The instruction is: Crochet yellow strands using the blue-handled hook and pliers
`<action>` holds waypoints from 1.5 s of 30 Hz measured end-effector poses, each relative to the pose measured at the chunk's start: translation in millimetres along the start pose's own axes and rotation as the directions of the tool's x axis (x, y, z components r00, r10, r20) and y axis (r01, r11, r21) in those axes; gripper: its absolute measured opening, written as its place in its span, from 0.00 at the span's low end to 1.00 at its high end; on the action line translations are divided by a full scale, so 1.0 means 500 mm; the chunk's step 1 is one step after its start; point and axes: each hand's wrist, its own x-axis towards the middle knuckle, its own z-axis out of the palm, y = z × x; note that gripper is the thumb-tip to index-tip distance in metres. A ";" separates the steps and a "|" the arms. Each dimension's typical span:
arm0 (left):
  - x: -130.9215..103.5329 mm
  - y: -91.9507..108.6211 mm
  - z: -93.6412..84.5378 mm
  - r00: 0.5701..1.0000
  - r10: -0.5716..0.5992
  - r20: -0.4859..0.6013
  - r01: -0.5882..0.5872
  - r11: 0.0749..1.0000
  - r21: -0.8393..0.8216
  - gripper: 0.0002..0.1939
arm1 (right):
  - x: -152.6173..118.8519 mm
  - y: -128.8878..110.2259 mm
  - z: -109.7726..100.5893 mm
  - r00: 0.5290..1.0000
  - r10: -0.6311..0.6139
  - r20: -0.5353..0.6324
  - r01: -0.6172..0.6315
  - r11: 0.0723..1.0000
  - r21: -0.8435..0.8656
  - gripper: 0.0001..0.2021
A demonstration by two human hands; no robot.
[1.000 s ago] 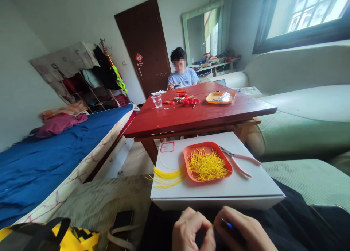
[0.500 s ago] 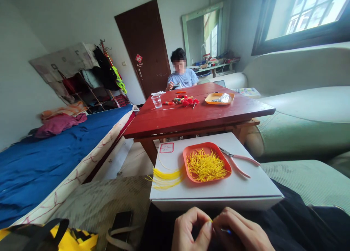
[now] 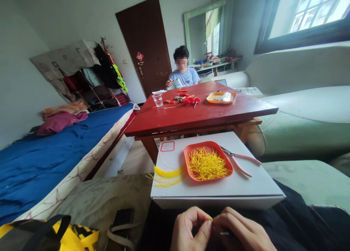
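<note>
My left hand [image 3: 191, 229] and my right hand [image 3: 239, 229] meet at the bottom, in front of a white box [image 3: 246, 185]. Thumb and forefinger of my left hand pinch a tiny yellow piece [image 3: 211, 219], most of it hidden. The curled fingers of my right hand press against it from the other side; a thin shiny object [image 3: 224, 233] shows beneath them. On the box an orange-red tray [image 3: 188, 149] holds many short yellow strands [image 3: 206, 165]. Longer yellow strands [image 3: 166, 172] lie left of the tray, and pliers with pink handles [image 3: 243, 156] lie to its right.
Beyond the box stands a red table [image 3: 164, 121] with a clear cup [image 3: 157, 100], red items [image 3: 191, 100] and an orange tray [image 3: 212, 100]. A person [image 3: 186, 76] sits behind it. A blue bed [image 3: 62, 141] is at left, a phone [image 3: 120, 221] at lower left.
The view has shifted slightly. Both hands stay together, while the thin object under my right fingers shows at a different angle. Across the table, the person has raised the pale item in their hands.
</note>
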 end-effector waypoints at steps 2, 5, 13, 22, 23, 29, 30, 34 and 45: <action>0.000 0.004 -0.001 1.000 0.004 -0.001 -0.004 1.000 0.020 0.20 | 0.001 0.000 0.001 1.000 0.029 -0.002 -0.029 0.998 0.047 0.10; 0.001 0.010 -0.001 1.000 -0.005 0.011 0.005 1.000 0.009 0.20 | 0.001 0.002 0.001 1.000 0.016 0.008 -0.017 0.999 0.046 0.08; 0.002 -0.013 0.000 0.999 -0.031 0.017 0.032 0.996 -0.079 0.22 | 0.002 0.004 -0.006 0.990 -0.134 0.044 0.139 0.977 -0.161 0.09; -0.008 0.005 0.004 0.964 0.255 -0.070 -0.217 0.914 0.344 0.14 | -0.002 -0.001 0.009 0.987 0.158 0.018 -0.159 0.981 0.112 0.09; -0.008 0.004 0.003 0.949 0.310 -0.063 -0.261 0.881 0.395 0.13 | -0.003 0.000 0.010 0.974 0.222 0.038 -0.225 0.962 0.154 0.09; -0.001 -0.007 -0.005 0.718 0.686 0.118 -0.536 0.436 0.723 0.10 | 0.004 0.009 -0.002 0.826 0.482 0.292 -0.563 0.671 0.483 0.15; 0.001 -0.007 -0.005 0.675 0.723 0.149 -0.558 0.368 0.744 0.10 | 0.008 0.010 -0.005 0.786 0.508 0.352 -0.613 0.567 0.550 0.16; 0.003 -0.002 -0.003 0.630 0.756 0.179 -0.563 0.285 0.776 0.11 | 0.023 0.006 -0.013 0.593 0.501 0.631 -0.752 0.063 0.657 0.19; -0.003 -0.014 -0.004 0.999 -0.020 0.042 0.010 0.974 0.225 0.19 | 0.014 -0.004 -0.017 0.944 0.249 0.218 -0.299 0.925 0.236 0.16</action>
